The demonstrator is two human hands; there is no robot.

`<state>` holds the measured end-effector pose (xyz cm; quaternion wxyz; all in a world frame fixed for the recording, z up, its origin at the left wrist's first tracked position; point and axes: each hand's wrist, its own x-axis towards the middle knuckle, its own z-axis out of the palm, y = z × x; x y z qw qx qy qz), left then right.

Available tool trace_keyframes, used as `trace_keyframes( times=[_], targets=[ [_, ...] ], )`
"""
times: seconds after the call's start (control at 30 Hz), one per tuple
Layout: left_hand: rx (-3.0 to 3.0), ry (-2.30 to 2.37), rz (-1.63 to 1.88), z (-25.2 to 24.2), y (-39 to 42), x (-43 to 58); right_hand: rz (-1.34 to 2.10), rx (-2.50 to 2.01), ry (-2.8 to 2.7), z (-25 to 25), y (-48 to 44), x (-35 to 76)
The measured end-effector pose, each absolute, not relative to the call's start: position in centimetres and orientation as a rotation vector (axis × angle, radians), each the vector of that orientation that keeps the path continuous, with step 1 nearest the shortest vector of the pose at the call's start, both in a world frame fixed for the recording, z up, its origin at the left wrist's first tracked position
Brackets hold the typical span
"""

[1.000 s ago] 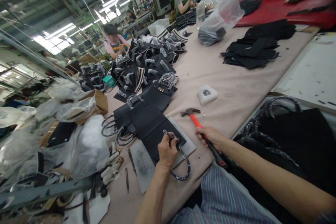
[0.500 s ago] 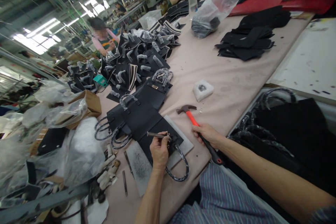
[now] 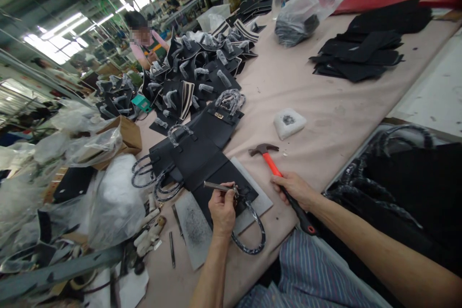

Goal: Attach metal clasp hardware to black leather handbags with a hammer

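Note:
My left hand (image 3: 221,208) pinches a thin metal tool (image 3: 216,186) and holds it level over a black bag piece (image 3: 224,187) with a wrapped handle loop (image 3: 252,236). The piece lies on a grey pad (image 3: 195,226) near the table's front edge. My right hand (image 3: 294,187) is wrapped round the shaft of a hammer (image 3: 276,173) with an orange-and-black handle; its head rests on the table to the right of the pad.
More black bag pieces (image 3: 195,149) run back along the pink table (image 3: 325,120). A white block (image 3: 288,122) sits mid-table. Flat black cut pieces (image 3: 357,55) and a plastic bag (image 3: 306,9) lie far right. Plastic-wrapped clutter and a cardboard box (image 3: 126,134) crowd the left. Other people work at the far end.
The metal tool in my left hand has tipped from upright on the bag piece to lying level above it. The hammer hand has stayed in place.

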<state>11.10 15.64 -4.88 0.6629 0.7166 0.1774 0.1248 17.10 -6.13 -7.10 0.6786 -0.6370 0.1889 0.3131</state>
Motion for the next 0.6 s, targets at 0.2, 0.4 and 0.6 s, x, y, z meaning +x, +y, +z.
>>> trace_keyframes(
  times=[0.2, 0.4, 0.6],
  targets=[
    [1.579, 0.5, 0.296, -4.7, 15.4, 11.4, 0.712, -1.453, 0.434, -7.2, -6.2, 17.1],
    [1.371, 0.738, 0.334, -3.1, 15.0, 12.3, 0.699, -1.451, 0.418, -7.3, -6.2, 17.1],
    [1.091, 0.675, 0.197, -1.7, 14.5, 12.4, 0.687, -1.443, 0.421, -7.1, -6.1, 17.0]
  ],
)
